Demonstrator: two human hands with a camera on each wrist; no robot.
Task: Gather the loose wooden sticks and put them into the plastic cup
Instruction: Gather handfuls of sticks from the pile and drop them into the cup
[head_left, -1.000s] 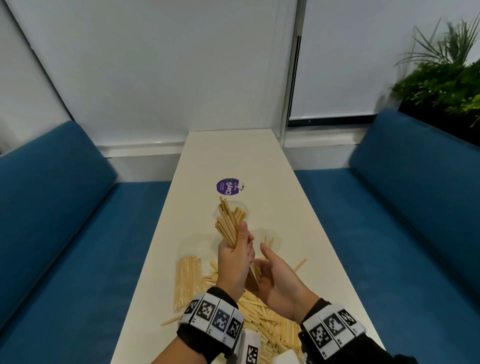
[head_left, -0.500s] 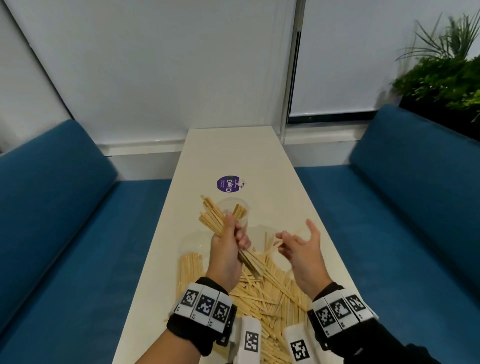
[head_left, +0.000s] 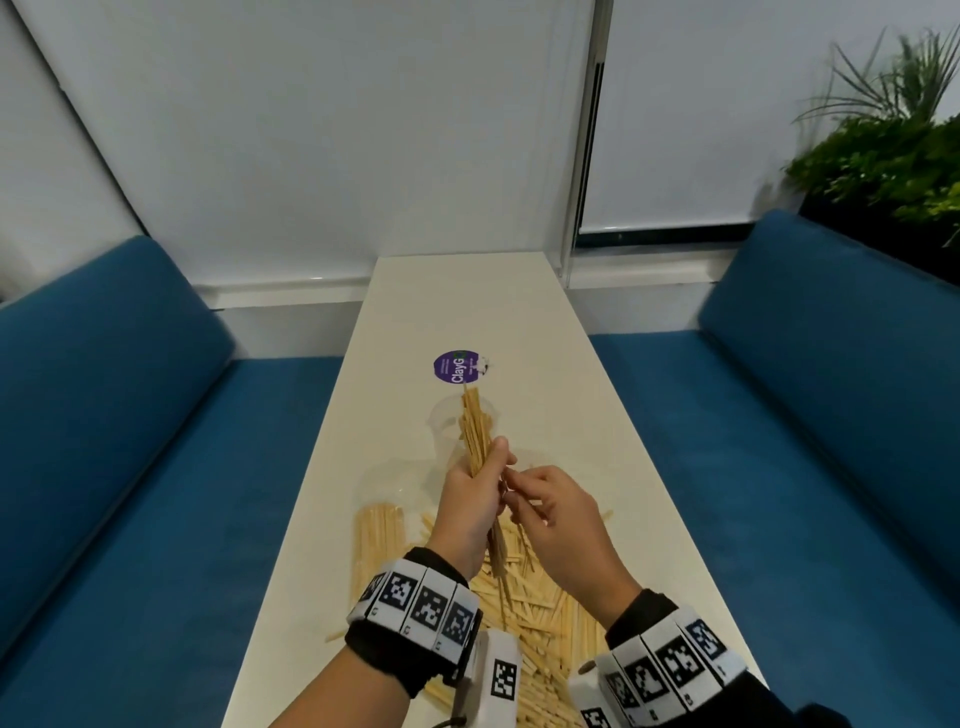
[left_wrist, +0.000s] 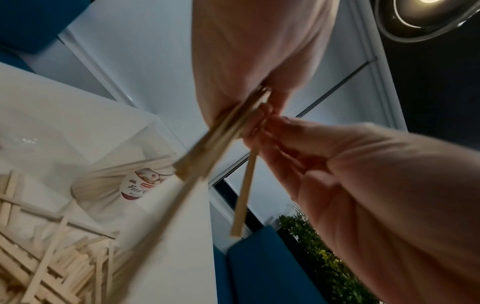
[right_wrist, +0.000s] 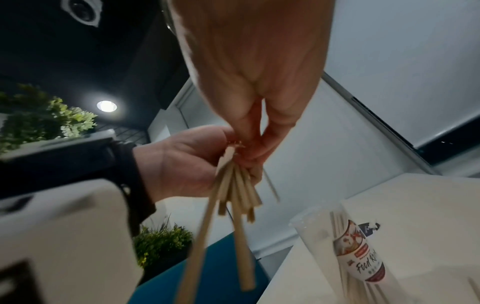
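Note:
My left hand (head_left: 493, 467) grips a bundle of wooden sticks (head_left: 475, 426) almost upright above the table, in front of the clear plastic cup (head_left: 441, 421), which has a few sticks in it. My right hand (head_left: 519, 483) is against the bundle from the right. In the left wrist view, the right hand (left_wrist: 262, 127) pinches a single stick (left_wrist: 245, 191) that hangs down beside the bundle (left_wrist: 221, 135). The right wrist view shows the cup (right_wrist: 319, 246) with its printed label, below the bundle (right_wrist: 233, 191). A pile of loose sticks (head_left: 524, 608) lies under my wrists.
A neat batch of sticks (head_left: 376, 540) lies to the left of the pile, with clear plastic at its far end. A purple round sticker (head_left: 454, 367) is beyond the cup. The narrow white table (head_left: 467, 291) runs between two blue benches (head_left: 130, 415).
The bundle in my left hand has swung from leaning left to nearly upright. My right hand, spread apart to the right half a second ago, has come in to the bundle and pinches a stick.

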